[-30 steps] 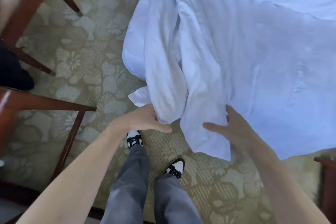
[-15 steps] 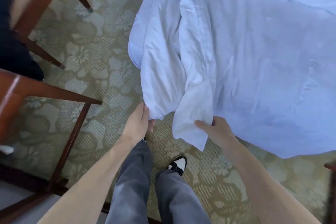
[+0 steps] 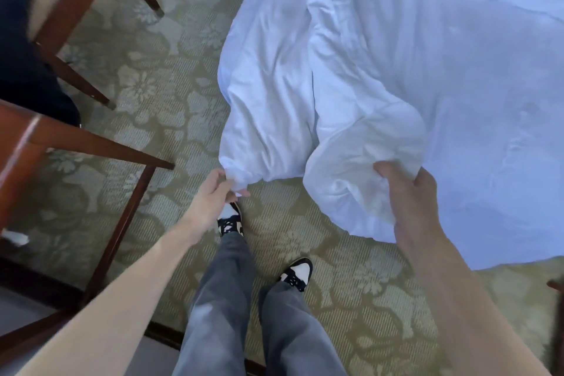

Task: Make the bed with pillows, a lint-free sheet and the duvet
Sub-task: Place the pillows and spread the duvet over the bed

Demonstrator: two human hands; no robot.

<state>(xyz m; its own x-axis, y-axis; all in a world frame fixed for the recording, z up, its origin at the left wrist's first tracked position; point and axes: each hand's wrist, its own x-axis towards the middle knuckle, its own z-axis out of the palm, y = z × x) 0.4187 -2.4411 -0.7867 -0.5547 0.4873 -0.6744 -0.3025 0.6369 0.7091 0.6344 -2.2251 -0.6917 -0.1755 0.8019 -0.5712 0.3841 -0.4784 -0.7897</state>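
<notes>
Sheet (image 3: pixel 381 70) fills right of scene, its near-left end hanging to the carpet (image 3: pixel 152 94). Left hand (image 3: pixel 218 192) pinches left hanging corner. Right hand (image 3: pixel 409 192) grips bunched fold further right. Chair (image 3: pixel 91 143) at left.

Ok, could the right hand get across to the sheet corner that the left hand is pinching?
Probably yes: only carpet and hanging sheet lie between the right hand and the corner the left hand pinches. But the right hand grips a bunched fold, so it must drop that or drag it along.
</notes>
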